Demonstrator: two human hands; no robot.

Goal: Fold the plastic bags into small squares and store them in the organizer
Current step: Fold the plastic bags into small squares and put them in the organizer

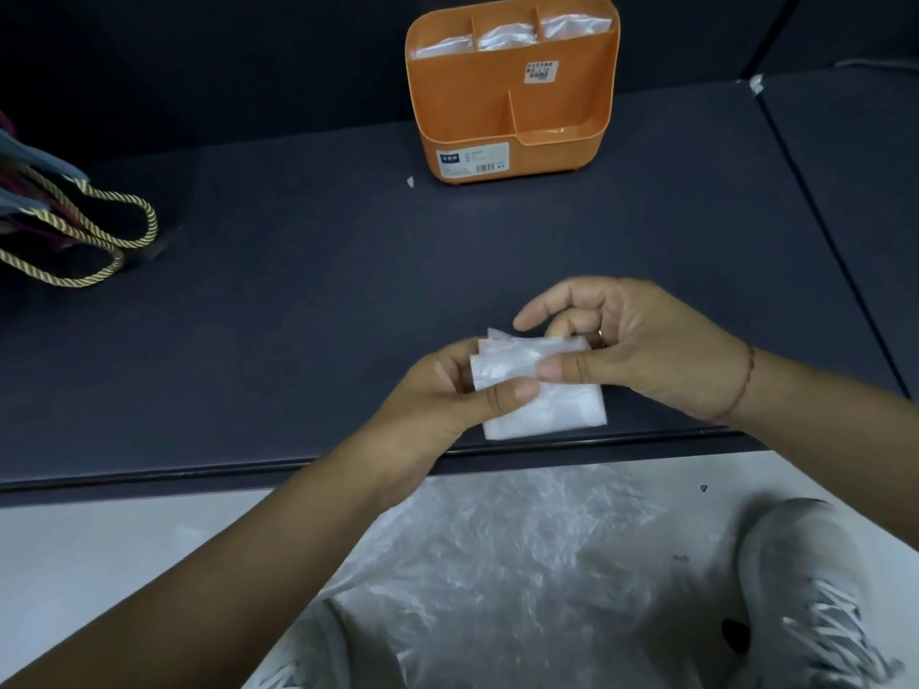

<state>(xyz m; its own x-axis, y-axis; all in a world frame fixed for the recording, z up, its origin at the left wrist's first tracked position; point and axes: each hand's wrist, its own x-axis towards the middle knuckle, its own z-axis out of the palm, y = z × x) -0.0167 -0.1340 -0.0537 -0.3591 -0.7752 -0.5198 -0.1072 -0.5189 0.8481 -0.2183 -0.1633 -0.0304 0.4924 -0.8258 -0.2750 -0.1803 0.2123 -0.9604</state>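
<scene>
A white plastic bag (539, 390), folded into a small thick rectangle, is held just above the near edge of the dark table (298, 290). My left hand (447, 390) pinches its left side, thumb on top. My right hand (631, 345) pinches its upper right part between thumb and fingers. An orange organizer (517, 126) stands at the far middle of the table. Folded white bags (507, 37) fill its three rear compartments; its two front compartments look empty.
A loose crumpled clear plastic bag (522, 564) lies over my lap below the table edge. Grey laced shoes (820, 614) show at the bottom right. Gift bags with gold rope handles (99, 231) sit at the table's left edge. A small white scrap (410, 182) lies near the organizer.
</scene>
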